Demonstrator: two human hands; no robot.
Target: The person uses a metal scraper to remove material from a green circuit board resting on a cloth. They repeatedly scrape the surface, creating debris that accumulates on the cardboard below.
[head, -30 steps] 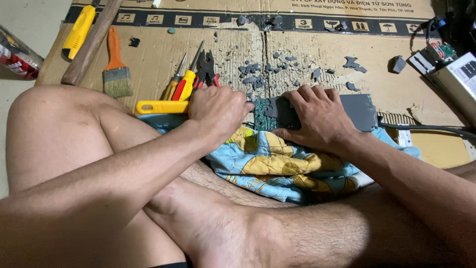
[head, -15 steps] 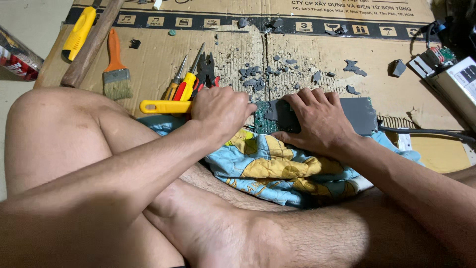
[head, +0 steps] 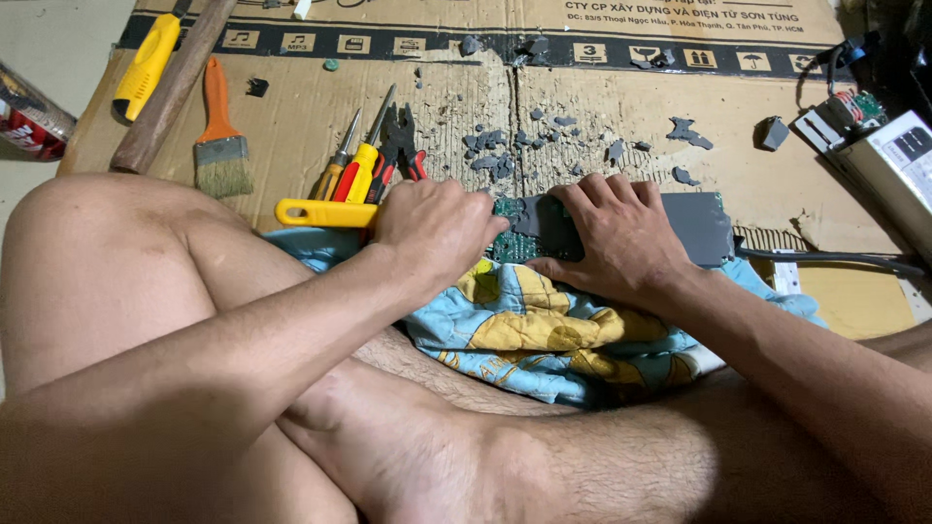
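My left hand (head: pixel 437 231) grips one yellow-handled tool (head: pixel 325 212); my right hand (head: pixel 621 238) lies flat, fingers spread, on the one grey-coated circuit board (head: pixel 621 225) atop the blue-yellow cloth (head: pixel 544 330). Far left: two screwdrivers (head: pixel 354 165), one pliers (head: pixel 400 146), one brush (head: pixel 219 146). Since before, both hands have barely shifted.

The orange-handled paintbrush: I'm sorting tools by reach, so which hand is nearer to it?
Left. The left hand, gripping a yellow-handled tool, sits just right of the paintbrush. The right hand presses the grey board farther right, beyond the left hand.
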